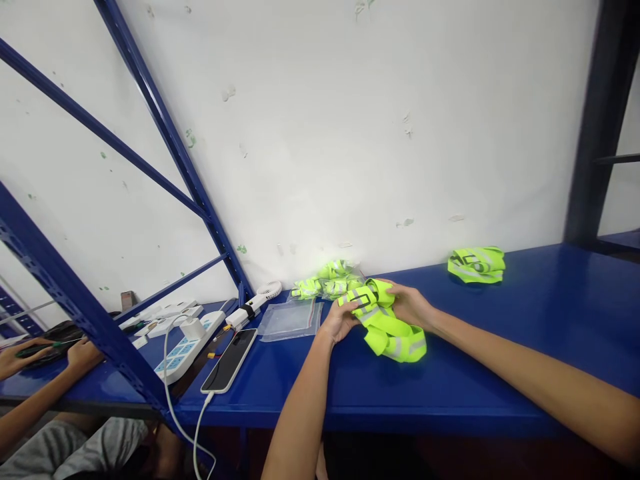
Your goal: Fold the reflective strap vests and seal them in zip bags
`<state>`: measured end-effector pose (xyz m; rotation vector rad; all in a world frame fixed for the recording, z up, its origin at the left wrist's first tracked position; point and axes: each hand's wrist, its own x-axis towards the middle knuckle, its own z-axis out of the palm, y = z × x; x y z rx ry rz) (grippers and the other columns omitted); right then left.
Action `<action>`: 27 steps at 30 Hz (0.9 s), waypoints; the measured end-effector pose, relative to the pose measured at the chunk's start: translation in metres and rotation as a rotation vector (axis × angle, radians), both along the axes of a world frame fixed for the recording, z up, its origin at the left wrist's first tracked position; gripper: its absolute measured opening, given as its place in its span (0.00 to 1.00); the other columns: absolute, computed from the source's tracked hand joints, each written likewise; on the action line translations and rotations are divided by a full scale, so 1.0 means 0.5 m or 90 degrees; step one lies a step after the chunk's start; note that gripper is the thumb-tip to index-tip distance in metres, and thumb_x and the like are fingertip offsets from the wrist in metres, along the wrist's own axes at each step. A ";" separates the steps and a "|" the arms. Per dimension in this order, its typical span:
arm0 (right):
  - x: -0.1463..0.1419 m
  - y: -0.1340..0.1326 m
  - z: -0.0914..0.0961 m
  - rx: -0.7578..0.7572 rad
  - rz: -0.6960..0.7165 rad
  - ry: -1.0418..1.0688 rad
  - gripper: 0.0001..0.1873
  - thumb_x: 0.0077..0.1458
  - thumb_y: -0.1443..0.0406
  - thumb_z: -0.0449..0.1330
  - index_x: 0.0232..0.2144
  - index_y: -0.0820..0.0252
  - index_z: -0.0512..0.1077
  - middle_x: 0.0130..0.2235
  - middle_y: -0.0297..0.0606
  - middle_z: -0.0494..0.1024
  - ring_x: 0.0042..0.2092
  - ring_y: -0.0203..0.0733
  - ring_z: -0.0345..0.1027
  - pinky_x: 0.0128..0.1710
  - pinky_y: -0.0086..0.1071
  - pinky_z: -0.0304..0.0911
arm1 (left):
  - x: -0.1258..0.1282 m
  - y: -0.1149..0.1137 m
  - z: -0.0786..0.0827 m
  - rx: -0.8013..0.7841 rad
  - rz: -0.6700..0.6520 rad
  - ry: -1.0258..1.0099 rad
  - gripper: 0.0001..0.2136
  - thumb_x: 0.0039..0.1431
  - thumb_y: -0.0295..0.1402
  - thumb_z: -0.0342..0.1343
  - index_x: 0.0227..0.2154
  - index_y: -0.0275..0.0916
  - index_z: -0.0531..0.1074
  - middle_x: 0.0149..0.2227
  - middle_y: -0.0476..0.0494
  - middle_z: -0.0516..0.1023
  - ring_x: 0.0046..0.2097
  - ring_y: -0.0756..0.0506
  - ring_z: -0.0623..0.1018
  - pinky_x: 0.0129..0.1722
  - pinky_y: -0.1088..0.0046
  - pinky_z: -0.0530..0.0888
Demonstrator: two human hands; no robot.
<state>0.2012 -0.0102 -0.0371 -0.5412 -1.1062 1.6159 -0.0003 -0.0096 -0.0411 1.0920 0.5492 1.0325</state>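
A neon-yellow reflective strap with silver-grey stripes and a dark buckle is gathered between my two hands above the blue table. My left hand grips its left side, thumb on top near the buckle. At the strap's upper right, my right hand has its fingers closed on it, partly hidden behind the fabric. A loop hangs down toward the tabletop. Behind my hands, by the wall, lie several bagged reflective straps. Another folded reflective strap rests at the back right. Flat clear plastic bags lie left of my left hand.
A phone on a charging cable lies left on the blue table. Near it are a small white fan and a power strip. A blue rack post separates off another person's hands.
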 end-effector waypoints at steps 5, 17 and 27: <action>0.006 -0.028 0.030 -0.063 0.052 0.022 0.21 0.56 0.52 0.54 0.48 0.56 0.70 0.47 0.43 0.79 0.49 0.54 0.72 0.49 0.50 0.66 | -0.004 -0.005 0.003 0.046 -0.001 0.044 0.33 0.36 0.24 0.68 0.51 0.40 0.70 0.42 0.41 0.78 0.41 0.42 0.78 0.41 0.66 0.73; 0.002 -0.013 0.005 -0.213 0.148 0.017 0.22 0.57 0.54 0.57 0.48 0.62 0.69 0.41 0.45 0.81 0.44 0.51 0.76 0.50 0.47 0.67 | 0.011 0.006 -0.006 0.410 0.324 0.310 0.23 0.38 0.17 0.51 0.39 0.36 0.77 0.41 0.44 0.79 0.44 0.43 0.76 0.46 0.69 0.70; -0.012 -0.016 -0.006 -0.140 0.015 0.003 0.18 0.47 0.73 0.63 0.42 0.61 0.71 0.35 0.40 0.82 0.35 0.44 0.77 0.37 0.34 0.72 | 0.005 0.010 -0.008 0.405 0.221 0.328 0.20 0.40 0.19 0.53 0.39 0.38 0.75 0.51 0.43 0.73 0.55 0.40 0.70 0.57 0.66 0.63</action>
